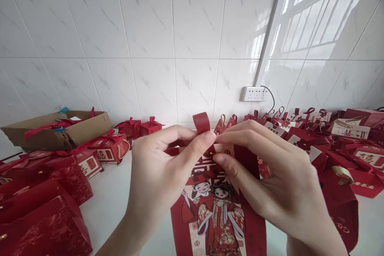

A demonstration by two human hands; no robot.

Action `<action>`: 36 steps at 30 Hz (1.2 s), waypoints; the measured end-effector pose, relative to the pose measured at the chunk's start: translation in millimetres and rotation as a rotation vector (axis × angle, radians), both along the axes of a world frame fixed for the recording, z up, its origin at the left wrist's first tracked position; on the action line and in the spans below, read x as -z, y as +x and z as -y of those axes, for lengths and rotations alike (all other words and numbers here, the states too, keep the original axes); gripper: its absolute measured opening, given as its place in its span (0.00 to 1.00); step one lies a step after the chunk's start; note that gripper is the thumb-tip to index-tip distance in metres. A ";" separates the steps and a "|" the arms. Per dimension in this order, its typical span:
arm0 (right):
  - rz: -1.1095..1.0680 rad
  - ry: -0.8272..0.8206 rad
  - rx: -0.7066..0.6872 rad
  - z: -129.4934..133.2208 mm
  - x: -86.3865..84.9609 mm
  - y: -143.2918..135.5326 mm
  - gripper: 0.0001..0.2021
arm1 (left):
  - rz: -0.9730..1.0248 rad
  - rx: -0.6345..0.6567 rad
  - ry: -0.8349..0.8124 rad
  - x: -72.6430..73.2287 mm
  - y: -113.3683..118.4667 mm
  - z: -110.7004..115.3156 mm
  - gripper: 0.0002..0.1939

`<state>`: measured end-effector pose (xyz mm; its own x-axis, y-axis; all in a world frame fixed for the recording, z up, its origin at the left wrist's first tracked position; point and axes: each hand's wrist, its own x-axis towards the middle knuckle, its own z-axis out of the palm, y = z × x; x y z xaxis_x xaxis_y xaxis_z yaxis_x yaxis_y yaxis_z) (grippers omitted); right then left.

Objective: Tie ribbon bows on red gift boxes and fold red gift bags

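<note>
A red gift box (222,224) with a cartoon bride and groom on its front stands upright before me. From its top rises a loop of dark red ribbon (201,122). My left hand (171,164) pinches the base of that loop between thumb and fingers. Across from it, my right hand (267,172) grips the top edge of the box, thumb on the front near a small gold stud (211,153) and fingers over the back. The far side of the box top is hidden by my fingers.
An open cardboard box (87,134) with red ribbon inside sits at the back left. Red gift boxes (54,216) line the left side, and many more crowd the right (366,156). A white power strip (254,94) hangs on the tiled wall (150,16) behind.
</note>
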<state>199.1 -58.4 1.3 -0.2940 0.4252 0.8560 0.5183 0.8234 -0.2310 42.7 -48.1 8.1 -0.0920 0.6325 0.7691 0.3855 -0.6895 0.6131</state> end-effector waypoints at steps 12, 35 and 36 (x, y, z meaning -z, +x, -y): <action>-0.055 0.012 0.168 0.3 2.4 -7.1 0.02 | -0.035 -0.054 0.053 1.4 3.4 3.5 0.13; -0.168 0.373 0.606 6.9 16.3 -38.1 0.06 | 0.024 -0.144 0.138 9.3 11.2 2.5 0.13; -0.174 0.376 0.603 6.8 16.2 -38.6 0.06 | 0.026 -0.144 0.140 9.2 10.7 2.4 0.13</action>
